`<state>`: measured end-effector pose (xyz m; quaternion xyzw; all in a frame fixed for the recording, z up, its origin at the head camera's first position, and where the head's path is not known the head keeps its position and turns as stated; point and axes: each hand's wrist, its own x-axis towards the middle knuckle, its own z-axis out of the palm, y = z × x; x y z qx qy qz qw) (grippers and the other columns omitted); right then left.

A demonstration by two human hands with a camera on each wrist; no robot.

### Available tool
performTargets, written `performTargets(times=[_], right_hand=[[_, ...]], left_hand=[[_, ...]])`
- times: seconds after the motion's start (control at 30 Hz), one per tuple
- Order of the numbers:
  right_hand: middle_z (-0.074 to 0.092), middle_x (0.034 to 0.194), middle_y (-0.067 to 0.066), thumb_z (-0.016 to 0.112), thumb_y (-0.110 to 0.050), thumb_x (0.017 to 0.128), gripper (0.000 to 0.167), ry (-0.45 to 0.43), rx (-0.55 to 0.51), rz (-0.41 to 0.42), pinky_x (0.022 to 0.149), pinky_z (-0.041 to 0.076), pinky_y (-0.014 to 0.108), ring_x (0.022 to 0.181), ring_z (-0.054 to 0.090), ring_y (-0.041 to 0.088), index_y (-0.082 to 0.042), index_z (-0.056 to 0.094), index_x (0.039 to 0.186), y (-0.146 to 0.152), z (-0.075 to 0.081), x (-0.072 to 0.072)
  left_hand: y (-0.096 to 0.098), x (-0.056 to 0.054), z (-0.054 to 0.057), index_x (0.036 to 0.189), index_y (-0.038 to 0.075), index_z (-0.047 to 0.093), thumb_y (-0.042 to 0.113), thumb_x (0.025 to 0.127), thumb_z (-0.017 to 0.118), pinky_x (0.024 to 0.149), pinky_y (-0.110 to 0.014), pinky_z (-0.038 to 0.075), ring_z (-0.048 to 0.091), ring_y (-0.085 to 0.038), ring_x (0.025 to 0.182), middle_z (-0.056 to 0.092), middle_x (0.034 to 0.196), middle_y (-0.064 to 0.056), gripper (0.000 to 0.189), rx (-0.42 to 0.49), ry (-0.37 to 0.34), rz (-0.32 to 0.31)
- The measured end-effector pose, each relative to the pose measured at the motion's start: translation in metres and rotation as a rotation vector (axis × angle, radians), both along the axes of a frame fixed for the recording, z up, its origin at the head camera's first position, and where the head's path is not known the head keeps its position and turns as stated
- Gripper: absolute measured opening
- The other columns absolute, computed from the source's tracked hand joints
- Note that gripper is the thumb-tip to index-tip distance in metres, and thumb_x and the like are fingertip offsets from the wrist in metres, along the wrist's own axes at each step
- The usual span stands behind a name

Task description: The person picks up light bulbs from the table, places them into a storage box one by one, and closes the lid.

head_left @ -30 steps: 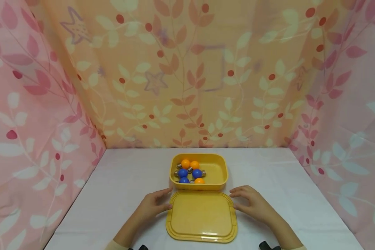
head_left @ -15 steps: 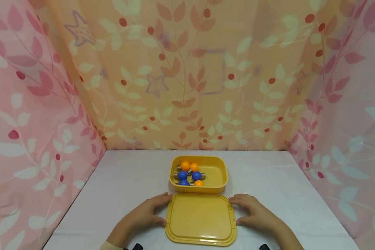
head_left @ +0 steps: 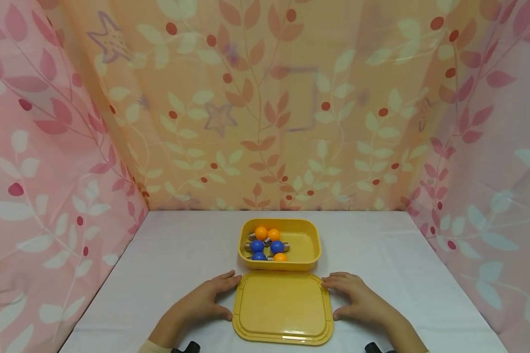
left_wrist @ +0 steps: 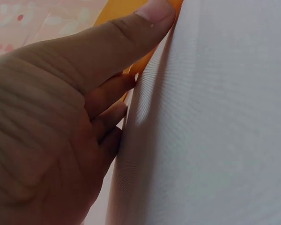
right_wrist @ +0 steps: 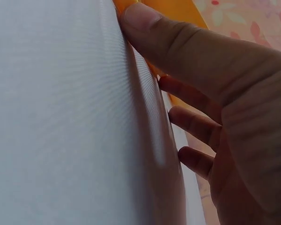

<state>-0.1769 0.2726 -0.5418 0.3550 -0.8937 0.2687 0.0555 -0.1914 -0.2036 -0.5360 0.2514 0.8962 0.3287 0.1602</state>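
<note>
A yellow rectangular lid [head_left: 282,306] with rounded corners lies flat on the white table in the head view. Just beyond it stands a matching yellow box [head_left: 279,266] holding three orange bulbs [head_left: 261,233] and three blue bulbs [head_left: 277,246], mostly towards its left half. My left hand [head_left: 203,300] rests at the lid's left edge, thumb and fingers spread apart along the side. At the right edge my right hand [head_left: 363,300] mirrors it, fingertips at the far right corner. Both wrist views show the thumb [left_wrist: 154,13] close to a yellow edge.
White cloth [head_left: 185,245] covers the table. A patterned orange curtain [head_left: 265,122] hangs behind, with pink patterned curtains [head_left: 35,196] at the sides. Dark straps or mounts [head_left: 190,347] show near the wrists.
Both hands have come down and nearer to me beside the lid, their thumbs shifting towards its near half. Over the last half second they barely move. Lid, box and bulbs stay in place.
</note>
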Motion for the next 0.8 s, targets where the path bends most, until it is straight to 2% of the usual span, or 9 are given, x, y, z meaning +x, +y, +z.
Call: performTargets(times=[0.2, 0.33, 0.43, 0.67, 0.73, 0.8], right_hand=[[0.064, 0.141, -0.001, 0.082, -0.057, 0.073, 0.074, 0.016, -0.018, 0.005, 0.105, 0.031, 0.044, 0.131, 0.054, 0.029, -0.021, 0.066, 0.135, 0.0001, -0.0042, -0.0008], [0.064, 0.141, -0.003, 0.082, -0.058, 0.071, 0.075, -0.004, -0.030, -0.015, 0.106, 0.030, 0.041, 0.131, 0.053, 0.029, -0.022, 0.067, 0.135, 0.0002, -0.0055, -0.0009], [0.062, 0.143, -0.005, 0.082, -0.059, 0.071, 0.076, -0.058, -0.043, -0.041, 0.107, 0.030, 0.043, 0.134, 0.052, 0.029, -0.025, 0.066, 0.137, 0.0010, -0.0055, -0.0006], [0.057, 0.147, -0.007, 0.082, -0.062, 0.070, 0.079, -0.228, -0.077, -0.118, 0.109, 0.039, 0.057, 0.137, 0.048, 0.027, -0.036, 0.060, 0.141, 0.0061, -0.0049, 0.0010], [0.058, 0.146, -0.007, 0.083, -0.059, 0.070, 0.078, -0.246, -0.098, -0.113, 0.112, 0.041, 0.052, 0.136, 0.049, 0.027, -0.036, 0.061, 0.141, 0.0074, -0.0042, 0.0008], [0.059, 0.144, -0.007, 0.085, -0.054, 0.071, 0.077, -0.250, -0.121, -0.097, 0.114, 0.042, 0.043, 0.136, 0.051, 0.026, -0.033, 0.062, 0.141, 0.0082, -0.0037, -0.0001]], left_hand=[[0.0010, 0.0011, 0.0011, 0.155, 0.033, 0.045, 0.057, 0.073, 0.085, 0.120, -0.062, 0.028, 0.032, -0.032, 0.153, 0.036, 0.165, -0.003, 0.094, 0.019, -0.003, 0.002], [0.0010, 0.0011, 0.0021, 0.155, 0.032, 0.046, 0.058, 0.074, 0.084, 0.119, -0.062, 0.030, 0.035, -0.032, 0.152, 0.039, 0.164, -0.003, 0.093, 0.035, 0.014, -0.004], [0.0000, 0.0010, 0.0017, 0.154, 0.033, 0.047, 0.060, 0.072, 0.084, 0.119, -0.060, 0.031, 0.037, -0.030, 0.151, 0.041, 0.163, -0.001, 0.093, 0.048, 0.020, 0.001], [-0.0041, -0.0005, -0.0036, 0.151, 0.038, 0.050, 0.058, 0.072, 0.083, 0.119, -0.058, 0.032, 0.041, -0.026, 0.149, 0.046, 0.159, 0.004, 0.087, 0.123, 0.000, 0.028], [-0.0049, -0.0007, -0.0046, 0.150, 0.037, 0.051, 0.055, 0.073, 0.084, 0.119, -0.055, 0.032, 0.043, -0.025, 0.147, 0.048, 0.157, 0.006, 0.085, 0.170, -0.013, 0.034], [-0.0052, -0.0006, -0.0042, 0.149, 0.033, 0.053, 0.050, 0.074, 0.085, 0.119, -0.051, 0.034, 0.046, -0.022, 0.145, 0.050, 0.155, 0.007, 0.083, 0.226, -0.034, 0.039]])
